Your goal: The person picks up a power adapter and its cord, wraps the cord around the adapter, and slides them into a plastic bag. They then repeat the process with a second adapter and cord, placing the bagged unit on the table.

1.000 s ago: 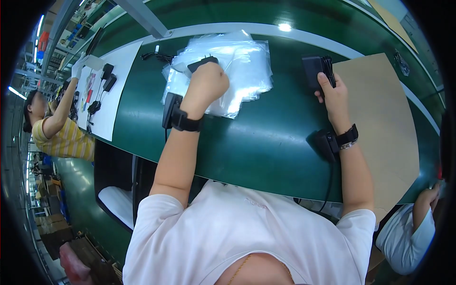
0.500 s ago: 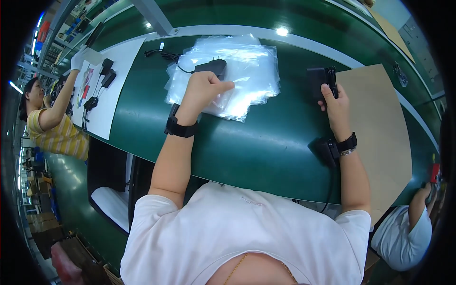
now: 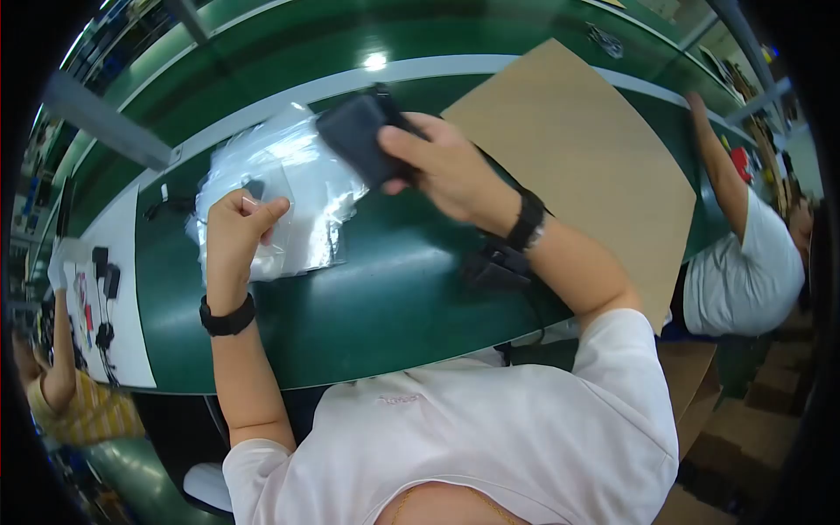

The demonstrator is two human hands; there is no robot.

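My right hand [image 3: 446, 166] grips a black power adapter [image 3: 354, 136], blurred by motion, above the right edge of a stack of clear plastic bags [image 3: 319, 219]. The adapter's bundled cord shows only in part behind my fingers. At the left side of the stack, my left hand [image 3: 238, 229] is closed, thumb against fingers, pinching the edge of a clear plastic bag [image 3: 276, 227]. A thin black cord [image 3: 166, 208] lies left of the stack. What it leads to is hidden by my left hand and the bags.
A large brown cardboard sheet [image 3: 586, 149] covers the right of the green table [image 3: 394, 297]. Beneath my right wrist is a black device [image 3: 497, 267] with a cable. Far left, a person in yellow stripes works by a white sheet with adapters [image 3: 107, 276]. Another person [image 3: 744, 262] sits right.
My right hand has carried the adapter left, over to the bags. My left hand now pinches a bag edge. The view has turned, so the table appears shifted left.
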